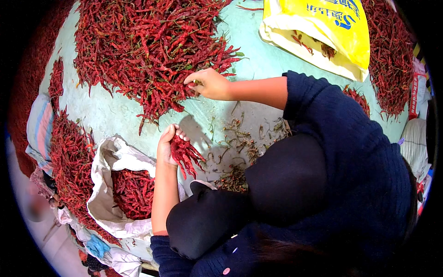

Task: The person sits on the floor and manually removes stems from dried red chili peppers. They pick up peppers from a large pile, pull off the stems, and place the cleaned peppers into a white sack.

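Note:
My left hand (169, 143) is closed around a bunch of dried red chilies (187, 155), whose tips fan out below the fist. At the near edge of a large heap of red chilies (148, 52) is my right hand (209, 84), its fingertips against the heap. A bit of green shows between its thumb and fingers; whether they grip it is unclear. Beside my left forearm stands an open white woven sack (100, 197) with chilies (133, 194) inside. Loose chili stems (238, 138) are strewn over the floor between my hands and my knees.
At the upper right lies a yellow and white sack (318, 31), its mouth open with a few chilies inside. More chilies are heaped at the right (391, 62) and left (71, 159). A striped bundle (41, 128) sits at far left. My dark-clothed knees (287, 173) are close by.

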Available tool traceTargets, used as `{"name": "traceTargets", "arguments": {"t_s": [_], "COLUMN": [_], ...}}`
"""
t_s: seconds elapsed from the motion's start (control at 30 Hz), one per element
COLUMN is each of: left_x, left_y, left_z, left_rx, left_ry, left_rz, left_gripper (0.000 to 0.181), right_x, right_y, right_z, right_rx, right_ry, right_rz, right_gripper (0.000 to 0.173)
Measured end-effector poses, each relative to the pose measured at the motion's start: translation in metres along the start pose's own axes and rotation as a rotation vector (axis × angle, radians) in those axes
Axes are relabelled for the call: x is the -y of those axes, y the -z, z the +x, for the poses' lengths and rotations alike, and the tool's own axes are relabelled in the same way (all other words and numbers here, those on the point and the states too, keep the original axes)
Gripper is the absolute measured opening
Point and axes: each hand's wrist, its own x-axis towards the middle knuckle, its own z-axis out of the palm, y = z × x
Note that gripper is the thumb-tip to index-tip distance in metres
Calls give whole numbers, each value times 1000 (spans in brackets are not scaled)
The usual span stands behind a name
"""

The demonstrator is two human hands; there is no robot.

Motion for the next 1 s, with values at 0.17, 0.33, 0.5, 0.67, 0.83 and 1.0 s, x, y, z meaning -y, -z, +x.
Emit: {"name": "traceTargets", "arguments": {"t_s": [0.17, 0.33, 0.5, 0.67, 0.83, 1.0], "left_x": [3, 3, 2, -1, 1, 14], "left_y": [-20, -26, -23, -31, -44, -52], "left_z": [3, 6, 6, 2, 0, -2], "left_rx": [-85, 10, -67, -62, -47, -68], "left_ry": [19, 46, 33, -49, -48, -51], "left_rz": [72, 129, 150, 289, 527, 653], "left_gripper": [12, 22, 29, 26, 16, 10], "right_x": [44, 57, 70, 75, 50, 44], "right_y": [13, 2, -2, 1, -11, -21], "right_z": [-4, -23, -40, -44, -34, -34], "right_rx": [131, 362, 521, 562, 187, 296], "right_ry": [357, 417, 436, 397, -381, -248], "right_rz": [41, 77, 78, 137, 468, 418], "right_gripper": [25, 37, 36, 28, 14, 15]}}
